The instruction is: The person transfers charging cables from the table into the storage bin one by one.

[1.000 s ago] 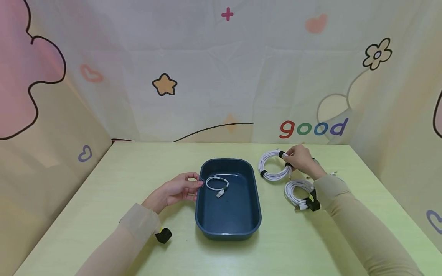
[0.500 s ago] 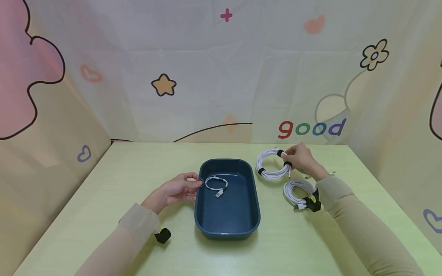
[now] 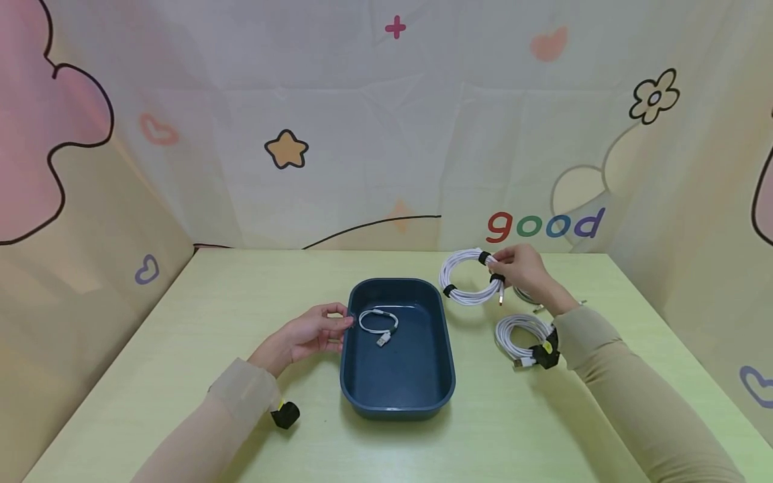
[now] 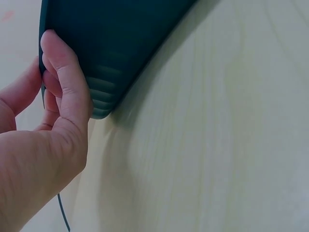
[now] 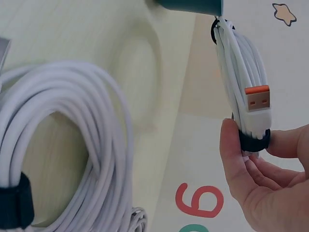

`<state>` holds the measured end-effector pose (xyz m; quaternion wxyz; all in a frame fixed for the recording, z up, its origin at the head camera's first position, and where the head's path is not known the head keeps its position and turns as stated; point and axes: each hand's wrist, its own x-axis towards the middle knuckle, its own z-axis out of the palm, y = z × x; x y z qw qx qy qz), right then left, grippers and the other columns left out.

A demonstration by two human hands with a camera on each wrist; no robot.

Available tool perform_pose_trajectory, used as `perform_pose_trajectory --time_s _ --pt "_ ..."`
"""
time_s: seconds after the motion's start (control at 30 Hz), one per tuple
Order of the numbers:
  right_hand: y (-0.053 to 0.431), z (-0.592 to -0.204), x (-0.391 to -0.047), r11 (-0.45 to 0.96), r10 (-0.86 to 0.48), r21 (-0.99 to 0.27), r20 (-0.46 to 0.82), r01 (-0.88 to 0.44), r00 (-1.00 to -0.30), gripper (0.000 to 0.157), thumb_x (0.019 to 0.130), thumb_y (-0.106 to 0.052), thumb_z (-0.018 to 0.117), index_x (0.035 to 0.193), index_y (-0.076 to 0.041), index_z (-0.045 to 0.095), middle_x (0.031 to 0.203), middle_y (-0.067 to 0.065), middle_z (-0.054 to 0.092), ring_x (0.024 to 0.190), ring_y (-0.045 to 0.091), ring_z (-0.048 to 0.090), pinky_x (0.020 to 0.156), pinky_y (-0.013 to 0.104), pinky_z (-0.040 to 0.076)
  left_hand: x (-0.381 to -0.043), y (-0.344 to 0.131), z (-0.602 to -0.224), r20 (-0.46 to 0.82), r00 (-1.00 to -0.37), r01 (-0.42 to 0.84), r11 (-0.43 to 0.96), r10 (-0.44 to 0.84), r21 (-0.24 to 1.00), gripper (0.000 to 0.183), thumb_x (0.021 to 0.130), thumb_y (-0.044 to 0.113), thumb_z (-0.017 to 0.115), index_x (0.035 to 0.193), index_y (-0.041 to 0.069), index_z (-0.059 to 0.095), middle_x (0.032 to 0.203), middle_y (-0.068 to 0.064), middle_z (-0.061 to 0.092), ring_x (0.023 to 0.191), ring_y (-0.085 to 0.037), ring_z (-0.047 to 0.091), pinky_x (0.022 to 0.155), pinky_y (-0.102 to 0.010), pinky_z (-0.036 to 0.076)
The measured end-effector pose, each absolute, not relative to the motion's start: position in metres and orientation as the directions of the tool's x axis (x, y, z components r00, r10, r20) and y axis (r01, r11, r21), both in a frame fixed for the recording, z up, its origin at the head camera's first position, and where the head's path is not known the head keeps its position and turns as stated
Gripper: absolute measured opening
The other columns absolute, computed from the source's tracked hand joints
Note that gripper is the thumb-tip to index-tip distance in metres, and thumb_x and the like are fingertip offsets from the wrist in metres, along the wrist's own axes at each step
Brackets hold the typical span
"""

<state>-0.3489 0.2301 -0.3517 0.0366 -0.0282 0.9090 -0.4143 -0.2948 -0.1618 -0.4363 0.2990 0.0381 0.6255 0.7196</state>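
A dark blue plastic bin stands on the table with a short white USB cable looped inside it. My left hand pinches the bin's left rim; in the left wrist view the thumb and fingers meet across its wall. My right hand holds a coiled white cable between thumb and fingers, above the table to the right of the bin's far end. In the right wrist view, black straps bind this coil and its USB plug with an orange insert shows near the fingertips.
A second white cable coil lies on the table right of the bin, under the right forearm. Another cable lies behind it, partly hidden by the right hand. A printed curtain borders the table's back and sides.
My right hand has lifted the coiled cable off the table and moved it slightly left. The left hand keeps its hold on the bin, which has not moved.
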Motion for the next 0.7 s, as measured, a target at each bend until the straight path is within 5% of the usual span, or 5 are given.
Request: perform_pose_trajectory --time_s 0.7 --pt "0.194 -0.333 -0.334 0.596 -0.182 -0.8 -0.045 -0.073 -0.982 0.033 0.094 -0.009 0.06 0.121 0.01 0.057 0.107 0.029 0.065 0.066 0.011 0.062 0.064 0.021 0.056 -0.294 -0.161 -0.435 -0.317 -0.809 -0.392 -0.054 0.495 0.918 0.004 0.099 0.009 0.051 0.099 0.013 0.051 0.079 0.001 0.063 0.066 -0.013 0.06 0.065 -0.025 0.055"
